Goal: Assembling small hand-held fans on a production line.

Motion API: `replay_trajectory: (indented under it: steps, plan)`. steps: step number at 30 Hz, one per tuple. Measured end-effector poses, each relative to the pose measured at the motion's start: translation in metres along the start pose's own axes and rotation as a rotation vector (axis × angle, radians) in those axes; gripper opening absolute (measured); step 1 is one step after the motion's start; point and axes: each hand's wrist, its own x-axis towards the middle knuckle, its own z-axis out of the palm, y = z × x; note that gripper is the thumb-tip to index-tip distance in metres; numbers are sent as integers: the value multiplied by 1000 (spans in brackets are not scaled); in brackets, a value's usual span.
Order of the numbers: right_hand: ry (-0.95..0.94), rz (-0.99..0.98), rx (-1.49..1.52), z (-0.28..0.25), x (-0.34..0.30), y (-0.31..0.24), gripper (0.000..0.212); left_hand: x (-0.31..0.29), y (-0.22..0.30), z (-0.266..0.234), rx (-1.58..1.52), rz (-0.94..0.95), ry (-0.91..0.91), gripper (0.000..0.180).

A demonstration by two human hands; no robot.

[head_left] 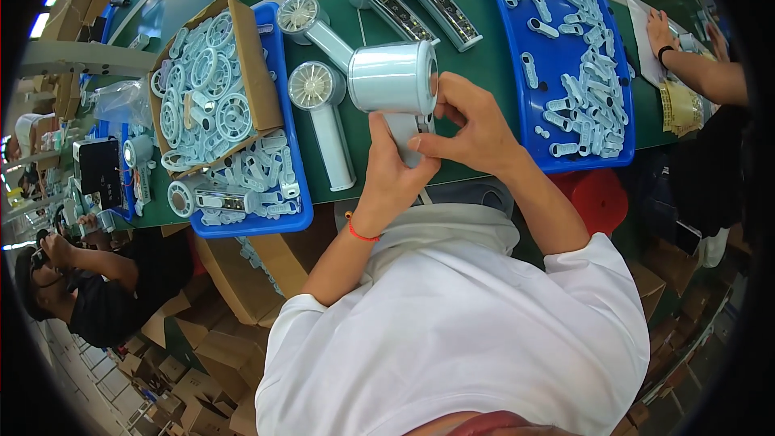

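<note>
A pale blue handheld fan (391, 77) with a wide cylindrical head is held up in front of me, its handle pointing down toward my body. My left hand (395, 163) is closed round the handle, the fingers mostly hidden behind it. From the right, my right hand (476, 125) grips the fan where head and handle meet, its thumb pressed on the handle. Whether a small part sits between those fingers is hidden. Beside my left hand lies a fan with a ribbed clear front (315, 85); a similar fan (300, 16) lies partly behind the held one.
Two fans with exposed circuit boards (404, 16) lie at the back. On the left, a cardboard box (257, 73) of round parts stands in a blue tray (299, 214). A second blue tray (529, 125) holds small pale pieces. Co-workers sit at both sides; a red stool (601, 203) is right.
</note>
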Motion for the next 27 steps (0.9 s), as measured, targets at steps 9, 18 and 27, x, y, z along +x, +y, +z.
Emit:
replay_trajectory:
  steps: [9, 18, 27]
  plan:
    - [-142, 118, 133, -14, 0, -12, 26, 2, -10, -5, -60, -92, -36, 55]
    - [-44, 102, 84, -11, -7, -14, 32, 13, 0, -3, -53, -78, -25, 57]
    - [73, 271, 219, -4, -11, -10, 30, 8, 5, 2, -154, -124, 1, 67]
